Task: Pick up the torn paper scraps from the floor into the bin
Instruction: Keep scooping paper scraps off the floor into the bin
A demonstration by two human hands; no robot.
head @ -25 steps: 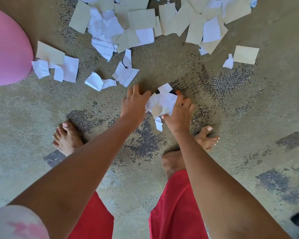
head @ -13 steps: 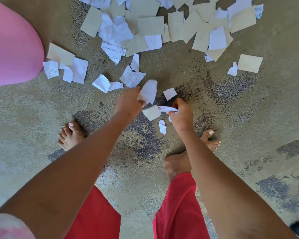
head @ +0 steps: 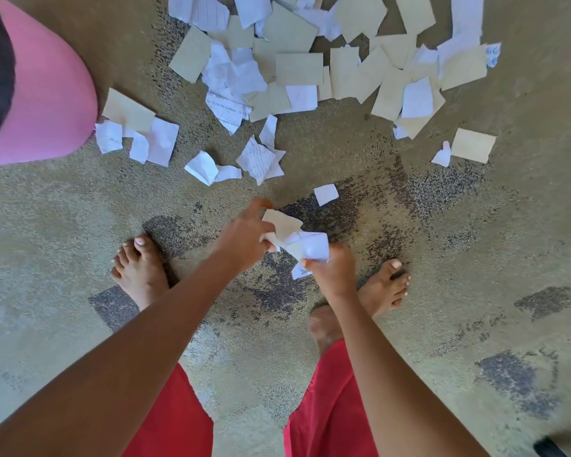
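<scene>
A bundle of white and tan paper scraps (head: pixel 297 237) hangs above the floor between my hands. My left hand (head: pixel 244 239) pinches its left side, index finger stretched out. My right hand (head: pixel 335 268) grips its right side from below, fingers curled. One small white scrap (head: pixel 326 194) lies on the floor just beyond my hands, and another small white piece (head: pixel 299 271) shows under the bundle. A broad spread of torn paper (head: pixel 297 74) covers the floor farther ahead. The pink bin (head: pixel 50 100) stands at the far left, its dark opening at the frame edge.
My bare feet (head: pixel 139 275) (head: pixel 384 285) stand on the speckled concrete floor (head: pixel 442 258) on either side of my hands. Scraps cluster beside the bin (head: pixel 139 133) and a tan piece (head: pixel 473 145) lies at the right. A dark object (head: pixel 549 448) sits at the bottom right corner.
Both hands gathered scraps off the floor and lifted them. They have drawn closer and now hold one bundle together. One small scrap stayed on the floor ahead.
</scene>
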